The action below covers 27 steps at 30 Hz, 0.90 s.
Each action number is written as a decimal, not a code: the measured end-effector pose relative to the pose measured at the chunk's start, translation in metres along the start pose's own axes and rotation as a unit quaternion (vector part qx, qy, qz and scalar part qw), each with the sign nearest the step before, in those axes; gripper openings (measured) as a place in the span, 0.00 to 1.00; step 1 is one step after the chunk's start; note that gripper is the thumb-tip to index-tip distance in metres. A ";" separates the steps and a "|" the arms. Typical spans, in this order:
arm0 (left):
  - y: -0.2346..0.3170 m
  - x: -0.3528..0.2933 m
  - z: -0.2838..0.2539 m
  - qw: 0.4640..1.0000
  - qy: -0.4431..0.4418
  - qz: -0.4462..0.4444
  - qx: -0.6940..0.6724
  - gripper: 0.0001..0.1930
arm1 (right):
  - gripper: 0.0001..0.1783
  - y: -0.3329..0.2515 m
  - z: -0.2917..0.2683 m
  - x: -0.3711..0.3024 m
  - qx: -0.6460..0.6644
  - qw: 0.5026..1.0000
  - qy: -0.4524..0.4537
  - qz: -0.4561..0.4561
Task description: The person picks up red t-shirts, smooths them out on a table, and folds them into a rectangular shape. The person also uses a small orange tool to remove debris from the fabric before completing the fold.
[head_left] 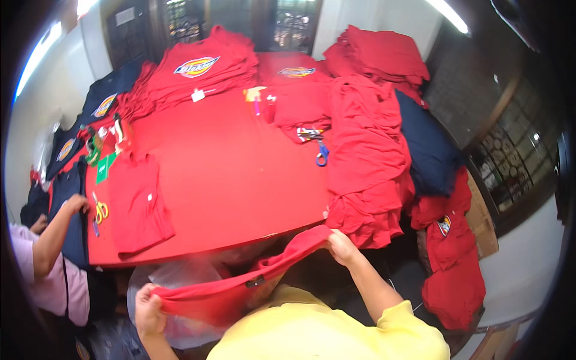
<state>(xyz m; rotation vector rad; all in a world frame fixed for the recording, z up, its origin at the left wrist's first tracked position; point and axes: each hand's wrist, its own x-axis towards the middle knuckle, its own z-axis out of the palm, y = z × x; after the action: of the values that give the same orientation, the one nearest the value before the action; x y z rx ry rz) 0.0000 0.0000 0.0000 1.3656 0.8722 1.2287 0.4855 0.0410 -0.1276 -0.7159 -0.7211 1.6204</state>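
A red garment (207, 302) with a small dark label is stretched between my two hands, below the near edge of the red-topped table (228, 174). My left hand (150, 309) grips its left end, fingers folded over the cloth. At its right end my right hand (344, 247) is closed on the cloth near the table's front edge. The garment's lower part is blurred, and which piece of clothing it is cannot be made out. A clear plastic bag (141, 282) hangs behind it.
Stacks of red shirts (207, 63) line the far side, with a long red heap (366, 150) at right. Blue-handled scissors (322, 155) and yellow-handled scissors (100, 210) lie on the table. A co-worker's arm (54, 237) reaches over dark garments at left.
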 end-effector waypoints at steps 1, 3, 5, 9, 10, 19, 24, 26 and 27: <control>0.012 -0.014 0.027 0.991 -0.003 0.074 -0.114 0.17 | 0.26 0.007 0.003 -0.011 0.034 0.995 -0.016 -0.092; -0.074 -0.057 0.116 0.920 0.102 -0.164 -0.341 0.24 | 0.24 -0.014 -0.054 -0.120 -0.217 0.959 0.147 -0.105; -0.097 -0.041 0.131 0.874 0.109 -0.258 -0.397 0.31 | 0.23 0.007 -0.075 -0.095 -0.527 0.802 0.215 -0.181; -0.061 -0.039 0.122 0.901 -0.009 -0.114 -0.418 0.33 | 0.39 -0.046 -0.062 -0.093 -0.080 0.986 0.148 -0.009; -0.054 -0.036 0.120 0.924 -0.001 -0.069 -0.377 0.34 | 0.42 -0.068 -0.052 -0.097 -0.029 0.995 0.093 0.006; -0.044 0.102 0.112 0.984 0.114 -0.050 -0.129 0.41 | 0.40 -0.149 -0.031 0.022 0.079 0.978 -0.123 -0.146; -0.230 0.176 0.057 0.933 0.184 -0.271 -0.150 0.39 | 0.37 -0.050 -0.126 0.135 0.022 0.992 0.121 0.015; -0.223 0.176 0.070 0.933 0.127 -0.243 -0.232 0.28 | 0.31 -0.050 -0.141 0.136 0.006 0.991 0.127 0.050; -0.219 0.174 0.076 0.928 0.142 -0.246 -0.241 0.24 | 0.28 -0.050 -0.145 0.133 -0.001 0.989 0.131 0.070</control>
<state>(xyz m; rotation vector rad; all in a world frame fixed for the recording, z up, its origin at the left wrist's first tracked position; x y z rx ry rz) 0.1366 0.1888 -0.1717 0.5360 0.9562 1.1504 0.6093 0.1904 -0.1881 -0.9786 -0.4920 1.6133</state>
